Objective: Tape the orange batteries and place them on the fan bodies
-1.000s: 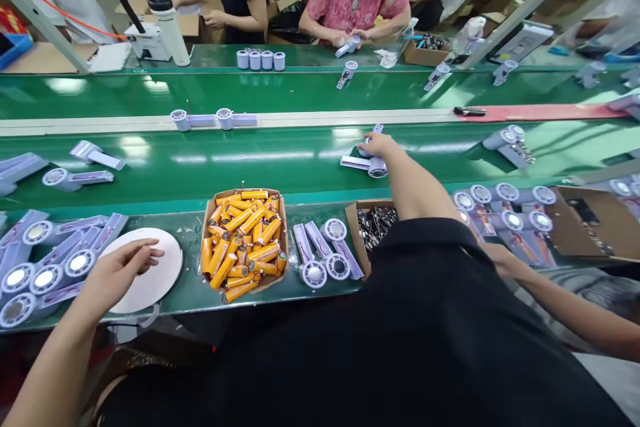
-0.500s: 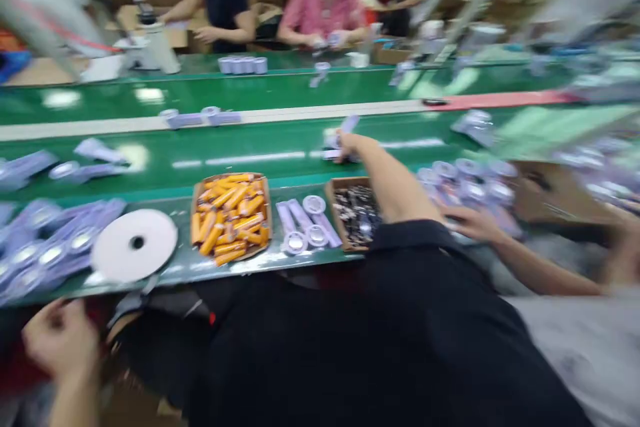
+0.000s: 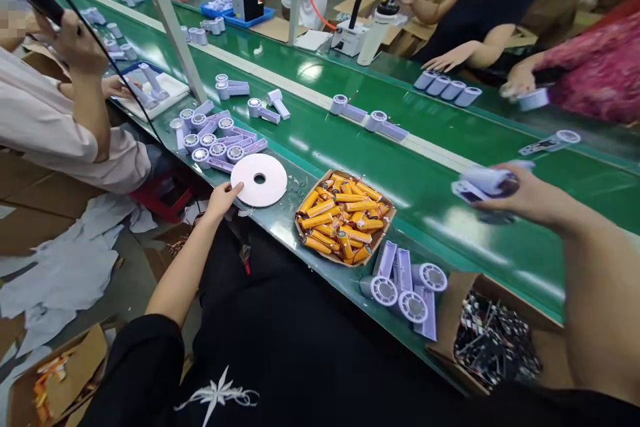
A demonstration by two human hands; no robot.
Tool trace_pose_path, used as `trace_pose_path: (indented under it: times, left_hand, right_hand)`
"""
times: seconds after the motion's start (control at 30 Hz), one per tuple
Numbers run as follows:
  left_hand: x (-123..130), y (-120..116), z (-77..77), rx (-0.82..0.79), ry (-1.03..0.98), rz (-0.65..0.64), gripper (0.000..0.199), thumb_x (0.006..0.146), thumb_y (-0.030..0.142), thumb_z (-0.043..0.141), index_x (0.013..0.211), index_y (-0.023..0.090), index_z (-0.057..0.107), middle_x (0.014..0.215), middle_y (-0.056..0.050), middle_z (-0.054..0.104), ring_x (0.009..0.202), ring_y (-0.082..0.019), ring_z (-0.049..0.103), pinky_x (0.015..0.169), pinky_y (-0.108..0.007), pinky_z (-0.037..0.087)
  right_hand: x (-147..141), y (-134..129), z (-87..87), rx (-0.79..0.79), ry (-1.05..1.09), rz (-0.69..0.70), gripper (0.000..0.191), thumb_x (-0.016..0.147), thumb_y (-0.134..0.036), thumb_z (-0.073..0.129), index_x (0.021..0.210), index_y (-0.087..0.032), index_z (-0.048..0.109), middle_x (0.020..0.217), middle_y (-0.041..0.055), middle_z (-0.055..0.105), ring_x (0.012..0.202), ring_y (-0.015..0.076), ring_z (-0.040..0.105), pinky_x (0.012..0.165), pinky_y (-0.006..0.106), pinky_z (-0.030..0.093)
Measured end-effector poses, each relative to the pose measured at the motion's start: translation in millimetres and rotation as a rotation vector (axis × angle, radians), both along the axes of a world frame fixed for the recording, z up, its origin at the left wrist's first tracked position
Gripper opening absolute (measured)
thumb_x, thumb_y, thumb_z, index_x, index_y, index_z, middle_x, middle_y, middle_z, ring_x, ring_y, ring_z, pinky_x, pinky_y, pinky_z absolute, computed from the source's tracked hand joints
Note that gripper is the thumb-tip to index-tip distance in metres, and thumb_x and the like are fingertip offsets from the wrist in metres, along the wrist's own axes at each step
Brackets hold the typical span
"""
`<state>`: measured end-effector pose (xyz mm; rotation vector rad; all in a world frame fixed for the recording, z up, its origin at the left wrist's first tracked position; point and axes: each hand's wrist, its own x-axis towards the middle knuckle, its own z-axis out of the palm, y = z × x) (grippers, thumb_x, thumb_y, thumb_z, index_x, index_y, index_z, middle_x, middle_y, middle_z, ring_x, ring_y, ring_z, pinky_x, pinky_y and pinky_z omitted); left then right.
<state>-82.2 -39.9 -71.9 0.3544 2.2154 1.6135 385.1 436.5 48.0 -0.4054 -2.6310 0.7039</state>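
At the table's near edge, my left hand (image 3: 223, 200) is closed on the rim of a flat white roll (image 3: 270, 190) with a small centre hole. Over the green belt, my right hand (image 3: 535, 195) grips lavender handheld-fan housings (image 3: 483, 181), slightly blurred; the fingers partly hide how many. Beyond the roll lies a pile of similar fan housings (image 3: 217, 145). Orange wrapped batteries (image 3: 345, 217) fill a cardboard tray to the roll's right. Beside the tray are 3 fan housings (image 3: 413, 307) with round ends towards me.
A carton (image 3: 443, 340) of small dark parts stands below my right forearm. Two housings (image 3: 377, 121) lie along the belt's pale centre strip. A metal post (image 3: 170, 27) rises at the left near a co-worker's arm (image 3: 85, 93). Other co-workers' hands (image 3: 455, 57) handle housings across the belt.
The view has turned left. My left hand has come up from below the table edge onto the white roll. My right hand still holds fan housings over the belt.
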Motion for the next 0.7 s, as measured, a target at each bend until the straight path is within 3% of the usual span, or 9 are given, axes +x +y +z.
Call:
trace_pose_path:
  times: [0.03,0.1,0.17,0.27,0.33,0.43,0.57,0.63,0.7]
  left_hand:
    - [0,2,2.3,0.040,-0.013,-0.008,0.063,0.054,0.062,0.100,0.089,0.014,0.080,0.093,-0.009,0.080,0.097,-0.028,0.071,0.088,-0.036,0.058]
    - [6,-1,5.8,0.129,-0.035,-0.017,0.069,0.047,0.063,0.103,0.089,0.014,0.080,0.095,-0.011,0.081,0.095,-0.028,0.073,0.090,-0.039,0.059]
    - [16,-14,6.7,0.225,-0.041,-0.004,0.076,0.042,0.065,0.105,0.093,0.014,0.080,0.099,-0.013,0.083,0.095,-0.028,0.075,0.093,-0.041,0.061]
    - [32,-48,1.8,0.376,-0.018,0.073,0.083,0.050,0.078,0.099,0.100,0.016,0.078,0.107,-0.013,0.083,0.102,-0.025,0.076,0.099,-0.039,0.061]
    - [37,-75,-4.5,0.524,-0.040,0.146,0.080,0.058,0.079,0.098,0.107,0.019,0.077,0.113,-0.011,0.083,0.106,-0.023,0.077,0.100,-0.036,0.061]
    - [39,-109,-15.5,0.718,-0.152,0.196,0.072,0.062,0.054,0.106,0.120,0.024,0.077,0.123,-0.010,0.083,0.112,-0.023,0.078,0.097,-0.033,0.064]
    - [38,-128,-25.8,0.747,-0.266,0.142,0.087,0.060,0.036,0.108,0.140,0.033,0.074,0.146,-0.009,0.076,0.133,-0.030,0.073,0.106,-0.038,0.064]
    - [36,-125,-25.6,0.743,-0.296,0.107,0.090,0.060,0.037,0.108,0.143,0.035,0.073,0.152,-0.007,0.073,0.143,-0.032,0.068,0.118,-0.045,0.060]
    - [35,-113,-20.7,0.736,-0.331,0.055,0.087,0.061,0.039,0.107,0.141,0.037,0.074,0.151,-0.005,0.074,0.146,-0.033,0.065,0.125,-0.052,0.054]
  right_hand:
    - [-24,1,1.4,0.042,-0.099,-0.124,0.059,0.086,-0.043,0.092,0.139,-0.033,0.068,0.083,0.0050,0.072,0.076,0.0260,0.079,0.068,0.036,0.068]
    - [-83,-13,10.4,0.051,-0.266,-0.197,0.082,0.079,-0.042,0.094,0.151,-0.022,0.059,0.100,0.0125,0.078,0.086,0.0306,0.080,0.076,0.042,0.068]
    - [-153,-47,24.3,0.048,-0.418,-0.071,0.098,0.074,-0.042,0.095,0.159,-0.021,0.050,0.115,0.0146,0.080,0.095,0.0326,0.080,0.085,0.046,0.066]
    - [-260,-117,37.2,0.114,-0.592,0.140,0.103,0.073,-0.041,0.095,0.163,-0.023,0.047,0.124,0.0126,0.080,0.103,0.0326,0.078,0.095,0.044,0.061]
    - [-322,-163,32.1,0.161,-0.740,0.253,0.108,0.069,-0.035,0.098,0.163,-0.021,0.048,0.133,0.0157,0.078,0.113,0.0352,0.076,0.099,0.042,0.058]
    - [-389,-217,9.3,0.185,-0.893,0.345,0.118,0.065,-0.030,0.103,0.166,-0.015,0.046,0.146,0.0202,0.074,0.125,0.0378,0.074,0.104,0.039,0.057]
    - [-420,-249,-11.1,0.195,-0.911,0.395,0.126,0.075,-0.022,0.098,0.178,-0.017,0.026,0.158,0.0232,0.066,0.137,0.0386,0.069,0.114,0.043,0.055]
    - [-407,-250,-7.7,0.162,-0.797,0.397,0.116,0.086,-0.021,0.089,0.180,-0.019,0.022,0.165,0.0242,0.060,0.145,0.0380,0.064,0.121,0.048,0.051]
    - [-375,-252,1.6,0.027,-0.660,0.426,0.105,0.094,-0.030,0.085,0.179,-0.018,0.026,0.169,0.0245,0.056,0.151,0.0376,0.060,0.127,0.051,0.047]
